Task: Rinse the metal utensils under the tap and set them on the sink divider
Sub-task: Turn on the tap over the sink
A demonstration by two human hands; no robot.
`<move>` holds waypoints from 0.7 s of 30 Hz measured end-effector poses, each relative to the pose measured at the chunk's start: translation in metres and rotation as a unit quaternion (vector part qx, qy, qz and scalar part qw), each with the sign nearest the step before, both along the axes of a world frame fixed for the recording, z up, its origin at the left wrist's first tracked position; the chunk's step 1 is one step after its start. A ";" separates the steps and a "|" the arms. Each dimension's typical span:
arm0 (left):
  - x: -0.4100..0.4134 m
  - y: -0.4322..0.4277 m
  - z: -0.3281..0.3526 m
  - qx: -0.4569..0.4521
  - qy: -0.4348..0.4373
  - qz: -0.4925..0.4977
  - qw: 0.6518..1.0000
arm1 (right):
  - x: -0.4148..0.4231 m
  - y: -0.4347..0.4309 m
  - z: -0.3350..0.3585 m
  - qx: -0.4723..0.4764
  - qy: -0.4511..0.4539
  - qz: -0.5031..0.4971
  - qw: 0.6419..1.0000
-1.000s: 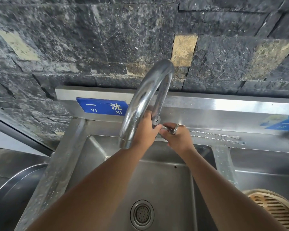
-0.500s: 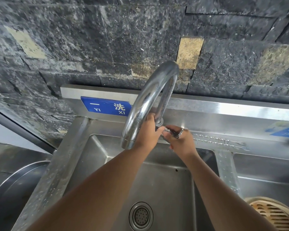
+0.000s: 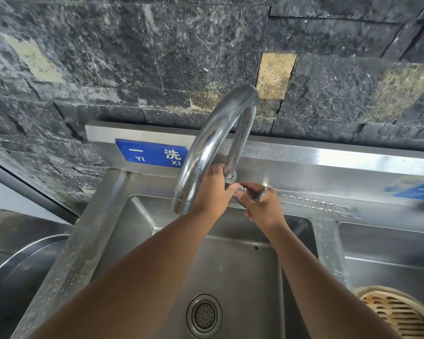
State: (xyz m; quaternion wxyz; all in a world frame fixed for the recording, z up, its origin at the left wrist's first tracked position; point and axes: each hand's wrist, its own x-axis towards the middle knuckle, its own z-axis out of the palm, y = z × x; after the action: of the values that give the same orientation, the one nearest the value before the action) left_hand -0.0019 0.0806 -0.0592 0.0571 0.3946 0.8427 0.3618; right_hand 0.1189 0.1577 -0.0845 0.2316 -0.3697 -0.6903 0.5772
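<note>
A tall curved chrome tap (image 3: 216,140) arches over the left sink basin (image 3: 230,265). My left hand (image 3: 212,192) is wrapped around the base of the tap's upright pipe. My right hand (image 3: 262,206) grips the tap handle (image 3: 251,192) just right of that base. No water runs from the spout. Two thin twisted metal forks (image 3: 321,206) lie side by side on the steel ledge behind the sink divider (image 3: 328,245), to the right of my right hand.
A round drain strainer (image 3: 203,315) sits in the left basin's floor. A bamboo steamer basket (image 3: 399,314) shows at the lower right in the right basin. A large metal bowl (image 3: 22,272) is at lower left. A dark stone wall rises behind the steel backsplash.
Both hands have stayed at the tap base; the right hand has shifted slightly on the handle. The view has drifted a little to the left.
</note>
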 end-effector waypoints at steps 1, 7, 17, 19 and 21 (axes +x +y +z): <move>0.000 0.000 -0.001 -0.001 0.003 0.000 1.000 | 0.000 0.000 0.000 0.000 -0.001 0.001 1.000; -0.003 0.002 -0.008 0.003 0.009 0.001 1.000 | 0.002 0.000 0.004 -0.008 -0.005 0.002 1.000; -0.003 0.003 -0.012 0.017 0.018 0.001 1.000 | 0.001 0.000 0.006 0.003 -0.007 0.009 1.000; -0.002 0.002 -0.011 0.014 0.016 -0.002 1.000 | 0.001 0.000 0.004 0.003 -0.005 0.009 1.000; -0.002 0.002 -0.010 0.011 0.015 -0.005 1.000 | 0.001 0.000 0.002 0.001 -0.002 0.011 1.000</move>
State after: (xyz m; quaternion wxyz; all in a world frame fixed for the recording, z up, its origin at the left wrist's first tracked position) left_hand -0.0043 0.0822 -0.0693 0.0419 0.4043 0.8375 0.3651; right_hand 0.1199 0.1576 -0.0828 0.2244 -0.3629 -0.6954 0.5783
